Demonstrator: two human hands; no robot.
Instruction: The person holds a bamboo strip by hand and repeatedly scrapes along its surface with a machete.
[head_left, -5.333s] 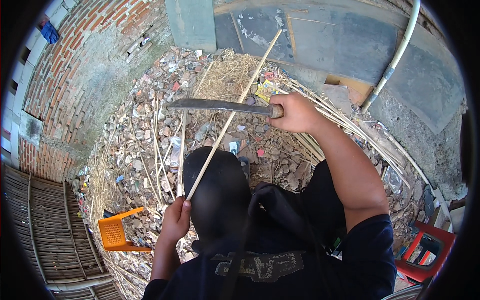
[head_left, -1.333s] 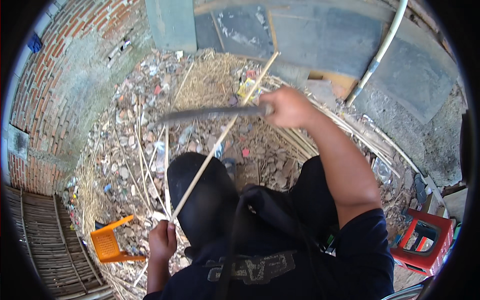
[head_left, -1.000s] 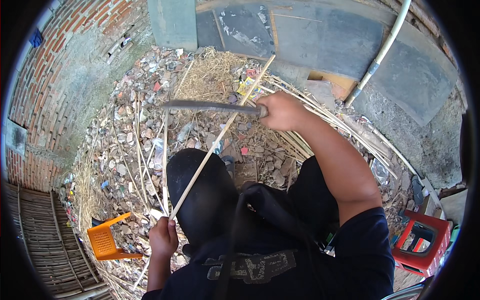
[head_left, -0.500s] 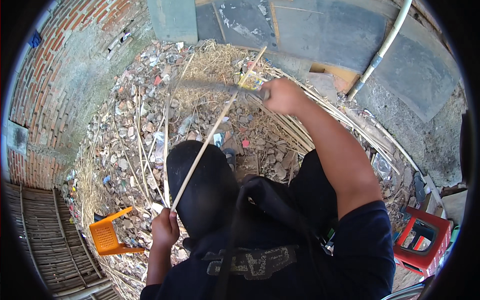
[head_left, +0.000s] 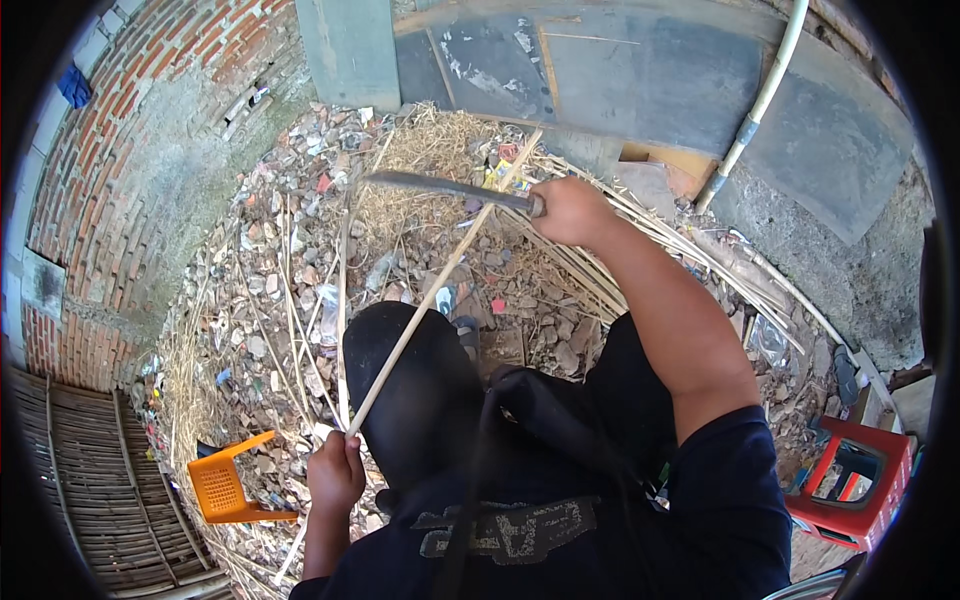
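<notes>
The left hand [head_left: 336, 474] held the lower end of the stick [head_left: 431, 298], which slanted up past the knee [head_left: 430, 385]. Farther out, the right hand [head_left: 573, 212] gripped the knife [head_left: 440, 187], its blade crossing the stick. Straw [head_left: 430, 145] lay beyond.

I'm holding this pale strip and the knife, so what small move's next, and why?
Probably slide the knife a little toward the far end of the strip: it crosses nearer that end, gripped in your right hand, while your left hand holds the near end, clear of the knife.
</notes>
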